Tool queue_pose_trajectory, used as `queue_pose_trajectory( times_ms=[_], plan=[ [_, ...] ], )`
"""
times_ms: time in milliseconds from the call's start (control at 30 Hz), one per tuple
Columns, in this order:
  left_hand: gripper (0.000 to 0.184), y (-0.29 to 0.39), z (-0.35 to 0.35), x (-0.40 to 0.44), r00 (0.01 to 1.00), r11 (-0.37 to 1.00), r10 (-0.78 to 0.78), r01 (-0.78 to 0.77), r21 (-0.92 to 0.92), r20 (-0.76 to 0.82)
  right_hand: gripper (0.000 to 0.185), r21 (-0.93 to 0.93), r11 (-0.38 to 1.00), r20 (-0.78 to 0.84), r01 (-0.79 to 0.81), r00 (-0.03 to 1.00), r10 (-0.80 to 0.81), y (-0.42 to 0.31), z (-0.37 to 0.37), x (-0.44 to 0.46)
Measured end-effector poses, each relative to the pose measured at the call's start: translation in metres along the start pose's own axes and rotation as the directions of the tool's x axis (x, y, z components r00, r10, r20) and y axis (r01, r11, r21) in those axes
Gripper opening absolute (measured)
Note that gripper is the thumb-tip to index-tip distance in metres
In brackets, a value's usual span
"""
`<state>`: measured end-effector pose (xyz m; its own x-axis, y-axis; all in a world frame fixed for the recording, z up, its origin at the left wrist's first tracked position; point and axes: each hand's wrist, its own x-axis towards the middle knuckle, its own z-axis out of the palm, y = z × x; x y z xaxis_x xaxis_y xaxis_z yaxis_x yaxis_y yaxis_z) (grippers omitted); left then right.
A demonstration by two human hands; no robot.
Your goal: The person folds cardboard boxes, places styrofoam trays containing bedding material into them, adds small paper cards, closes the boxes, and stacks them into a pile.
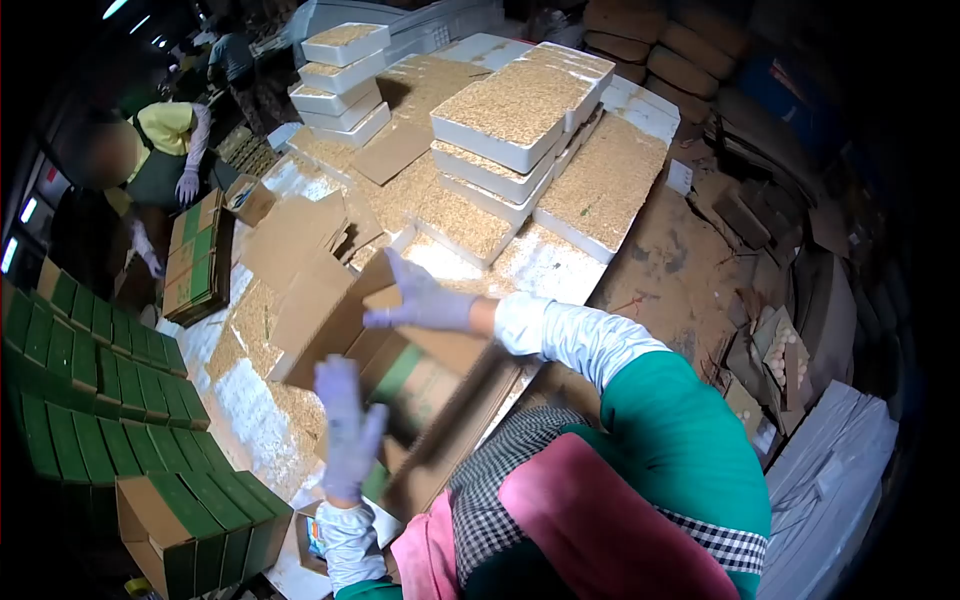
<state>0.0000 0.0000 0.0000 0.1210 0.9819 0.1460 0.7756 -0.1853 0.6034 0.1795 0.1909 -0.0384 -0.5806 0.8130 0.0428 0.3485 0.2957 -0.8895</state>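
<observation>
Flanking an open carton (pixel 440 462) — left hand (pixel 350 430), right hand (pixel 428 302) — fingers spread wide.

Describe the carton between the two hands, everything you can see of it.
The carton is plain brown, seemingly corrugated cardboard, open towards the camera, with its walls and flaps standing up and splayed. Inside shows a brown panel with a green band and faint print, too blurred to read. It sits at a slant at the near side of the littered table, close to the person's body. The gloved right hand, fingers spread, is at its far edge; the left hand is open beside it, contact unclear.
</observation>
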Motion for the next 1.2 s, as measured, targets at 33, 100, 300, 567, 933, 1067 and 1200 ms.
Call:
queue_pose_trajectory(
  times_ms=[33, 100, 300, 567, 933, 1067, 1200],
  plan=[
    [0.079, 0.008, 0.022, 0.000, 0.964, 0.935, 0.061, -0.147, 0.322, 0.260, 0.134, -0.265, 0.963, 0.033, 0.048, 0.999, -0.041, -0.006, 0.012, -0.013],
    [0.091, -0.011, 0.030, 0.026, 0.943, 0.875, 0.071, -0.215, 0.433, 0.324, 0.128, -0.280, 0.956, 0.142, 0.092, 0.988, -0.054, -0.015, -0.033, -0.009],
    [0.108, 0.022, -0.007, 0.043, 0.993, 0.770, 0.010, 0.066, 0.635, -0.114, 0.087, -0.160, 0.981, -0.096, 0.111, 0.987, -0.127, 0.025, -0.013, -0.031],
    [0.031, -0.024, 0.017, 0.038, 0.990, 0.949, 0.128, -0.102, 0.298, -0.067, 0.059, -0.333, 0.758, 0.108, 0.561, 0.821, -0.561, -0.017, -0.057, -0.103],
    [0.078, -0.090, 0.027, -0.070, 0.853, 0.828, -0.286, -0.009, -0.560, -0.436, 0.057, 0.153, 0.986, 0.062, 0.064, 0.995, -0.074, -0.020, -0.004, -0.109],
    [0.059, -0.145, 0.072, -0.113, 0.754, 0.433, -0.606, 0.045, -0.900, -0.254, 0.052, -0.130, 0.933, 0.401, 0.336, 0.878, -0.260, -0.131, -0.013, -0.084],
    [0.057, -0.059, 0.026, -0.097, 0.533, 0.372, -0.792, 0.035, -0.927, -0.297, 0.065, -0.018, 0.868, 0.723, 0.496, 0.606, -0.331, -0.088, 0.086, -0.089]
  ],
)
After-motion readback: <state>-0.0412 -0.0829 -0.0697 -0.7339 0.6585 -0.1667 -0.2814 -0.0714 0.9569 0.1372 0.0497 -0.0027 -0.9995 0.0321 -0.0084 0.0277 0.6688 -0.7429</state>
